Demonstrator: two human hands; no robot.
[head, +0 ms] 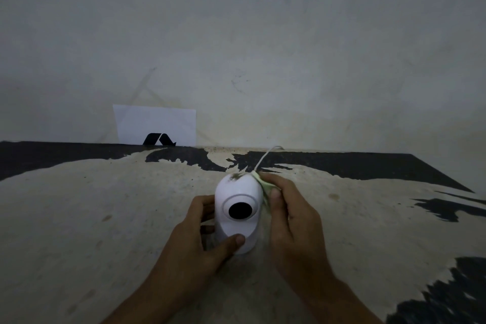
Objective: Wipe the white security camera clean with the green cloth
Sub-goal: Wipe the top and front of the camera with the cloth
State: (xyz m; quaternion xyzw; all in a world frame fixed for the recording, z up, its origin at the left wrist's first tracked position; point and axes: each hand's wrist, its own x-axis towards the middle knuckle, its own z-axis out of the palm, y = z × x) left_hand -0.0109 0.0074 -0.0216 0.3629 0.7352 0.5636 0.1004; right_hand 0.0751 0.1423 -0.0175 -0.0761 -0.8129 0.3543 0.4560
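The white security camera [238, 193] stands upright on the beige and black surface, its black lens facing me. A dark smudge marks its top. My left hand [196, 239] grips its left side and base, thumb on the front of the base. My right hand [289, 216] presses the pale green cloth [263, 184] against the camera's right side; only a thin strip of cloth shows between fingers and camera body. A white cable [265, 159] runs from behind the camera toward the wall.
A white paper card with a black logo [156, 126] leans against the wall at the back left. The stained wall [263, 47] rises just behind the camera. The worn surface [105, 218] extends left and right.
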